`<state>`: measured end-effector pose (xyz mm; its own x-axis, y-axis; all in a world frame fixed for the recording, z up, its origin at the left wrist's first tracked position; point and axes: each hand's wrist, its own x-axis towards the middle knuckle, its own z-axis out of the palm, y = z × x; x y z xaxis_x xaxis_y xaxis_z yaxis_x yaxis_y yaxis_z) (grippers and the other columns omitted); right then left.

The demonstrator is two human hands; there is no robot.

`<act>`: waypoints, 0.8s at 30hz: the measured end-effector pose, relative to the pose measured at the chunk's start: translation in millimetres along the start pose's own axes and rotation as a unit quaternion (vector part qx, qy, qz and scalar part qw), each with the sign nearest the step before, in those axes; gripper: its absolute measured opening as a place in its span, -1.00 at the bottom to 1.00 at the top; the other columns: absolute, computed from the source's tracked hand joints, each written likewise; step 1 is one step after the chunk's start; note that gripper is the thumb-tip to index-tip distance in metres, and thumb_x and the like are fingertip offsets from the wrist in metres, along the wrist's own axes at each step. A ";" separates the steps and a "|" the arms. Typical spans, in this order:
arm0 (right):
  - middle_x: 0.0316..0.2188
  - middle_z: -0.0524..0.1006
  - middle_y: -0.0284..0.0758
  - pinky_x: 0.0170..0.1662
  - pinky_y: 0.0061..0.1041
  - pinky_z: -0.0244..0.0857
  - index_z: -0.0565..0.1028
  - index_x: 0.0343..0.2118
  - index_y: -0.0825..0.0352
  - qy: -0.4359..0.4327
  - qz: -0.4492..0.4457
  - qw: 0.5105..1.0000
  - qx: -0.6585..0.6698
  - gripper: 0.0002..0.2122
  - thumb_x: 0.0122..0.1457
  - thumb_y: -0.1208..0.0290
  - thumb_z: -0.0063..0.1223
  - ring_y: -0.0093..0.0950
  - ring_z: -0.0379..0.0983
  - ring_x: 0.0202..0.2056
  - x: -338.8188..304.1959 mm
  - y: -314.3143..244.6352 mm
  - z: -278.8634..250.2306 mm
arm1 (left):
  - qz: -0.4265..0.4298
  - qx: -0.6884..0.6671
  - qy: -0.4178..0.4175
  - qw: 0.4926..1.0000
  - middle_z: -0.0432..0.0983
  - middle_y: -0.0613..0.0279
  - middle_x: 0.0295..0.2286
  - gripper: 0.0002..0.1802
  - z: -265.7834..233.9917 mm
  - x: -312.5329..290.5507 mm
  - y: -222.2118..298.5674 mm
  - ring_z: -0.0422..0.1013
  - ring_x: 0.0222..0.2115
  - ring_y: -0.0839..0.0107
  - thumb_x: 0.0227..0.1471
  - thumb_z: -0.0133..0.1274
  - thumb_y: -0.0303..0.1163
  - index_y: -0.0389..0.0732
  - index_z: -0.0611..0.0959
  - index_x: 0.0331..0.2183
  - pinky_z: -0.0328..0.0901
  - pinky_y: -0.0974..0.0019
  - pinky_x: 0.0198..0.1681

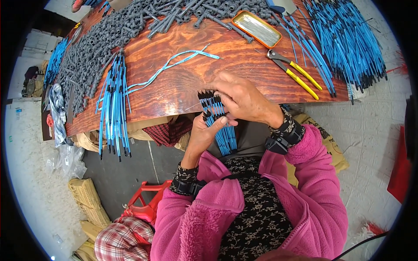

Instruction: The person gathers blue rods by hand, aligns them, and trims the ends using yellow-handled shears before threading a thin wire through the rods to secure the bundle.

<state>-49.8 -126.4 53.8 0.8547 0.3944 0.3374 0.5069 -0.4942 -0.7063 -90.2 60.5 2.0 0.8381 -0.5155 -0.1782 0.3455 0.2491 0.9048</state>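
My left hand is closed around a bundle of thin blue tubes with black ends, just off the table's front edge. The thumb lies across the bundle, and the tubes hang down toward my lap. My right hand bends over the top of the same bundle, its fingers pinched together at the black ends. Whatever lies between those fingertips is hidden. A fine, light wire or thread sticks out to the left of the black ends.
Grey ribbed plastic parts heap along the back of the wooden table. Yellow-handled pliers and a tin of thin metal pins lie at right. Blue tubes form a pile far right and a bunch at left. A red stool stands below.
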 end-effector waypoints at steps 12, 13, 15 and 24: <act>-0.38 0.37 -0.17 -0.30 -0.26 0.31 0.49 -0.18 0.39 0.017 -0.041 0.999 0.011 -0.75 0.04 0.66 -0.03 -0.15 0.40 -0.35 10.8 2.5 4.7 | -0.027 -0.022 -0.007 0.999 0.62 0.12 -0.26 -0.74 -1.7 -0.2 11.7 0.58 -0.26 0.32 0.19 0.08 -0.46 -0.31 0.54 -0.08 0.46 0.30 -0.16; -0.38 0.37 -0.16 -0.30 -0.26 0.31 0.48 -0.19 0.40 0.020 -0.050 0.998 0.018 -0.76 0.04 0.65 -0.03 -0.15 0.40 -0.35 11.0 3.4 5.4 | -0.032 -0.020 -0.006 0.999 0.62 0.11 -0.25 -0.74 -1.0 -0.7 13.3 0.58 -0.25 0.32 0.19 0.08 -0.46 -0.31 0.54 -0.08 0.46 0.30 -0.15; -0.38 0.37 -0.17 -0.30 -0.26 0.31 0.48 -0.19 0.40 0.018 -0.045 0.999 0.020 -0.77 0.04 0.65 -0.02 -0.15 0.40 -0.35 10.5 5.5 7.1 | -0.043 -0.017 -0.002 0.999 0.62 0.10 -0.24 -0.74 -0.4 -1.3 15.2 0.58 -0.25 0.33 0.19 0.08 -0.45 -0.31 0.54 -0.08 0.46 0.30 -0.15; -0.35 0.39 -0.19 -0.32 -0.26 0.34 0.48 -0.16 0.34 -0.010 -0.025 0.999 -0.039 -0.76 0.07 0.57 0.02 -0.17 0.43 -0.35 15.0 1.4 11.3 | -0.042 -0.019 0.000 0.999 0.62 0.06 -0.22 -0.73 -4.8 -2.0 11.9 0.58 -0.24 0.31 0.19 0.08 -0.45 -0.31 0.54 -0.08 0.47 0.28 -0.14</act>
<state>-37.5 -112.4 50.8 0.8261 0.4346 0.3586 0.5568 -0.5324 -0.6376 -85.7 68.5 11.2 0.8060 -0.5353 -0.2527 0.4300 0.2361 0.8714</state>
